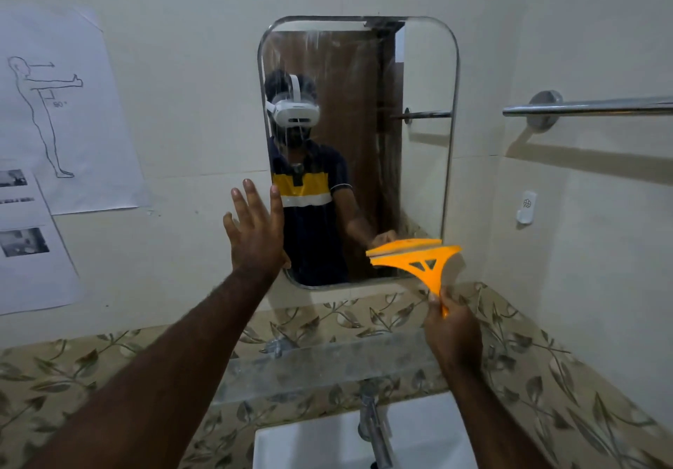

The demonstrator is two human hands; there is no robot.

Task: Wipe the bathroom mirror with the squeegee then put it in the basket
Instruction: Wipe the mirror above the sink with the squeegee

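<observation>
My right hand (451, 326) is wrapped shut around the handle of the orange squeegee (415, 259), so the tool runs up and to the left from my fingers (435, 303), its handle pointing down toward my wrist. The blade's long axis lies nearly level, crossing the lower right corner of the mirror (358, 148), with its right end reaching past the mirror's right edge. It looks pressed to or just off the glass; I cannot tell which. My left hand (256, 230) holds nothing: fingers spread wide, palm toward the mirror's lower left edge, seemingly braced there. Streaks still run down the upper glass, so wiping looks unfinished to me. The blade sits low, so my next stroke likely needs it lifted to the top edge. No basket is in view.
</observation>
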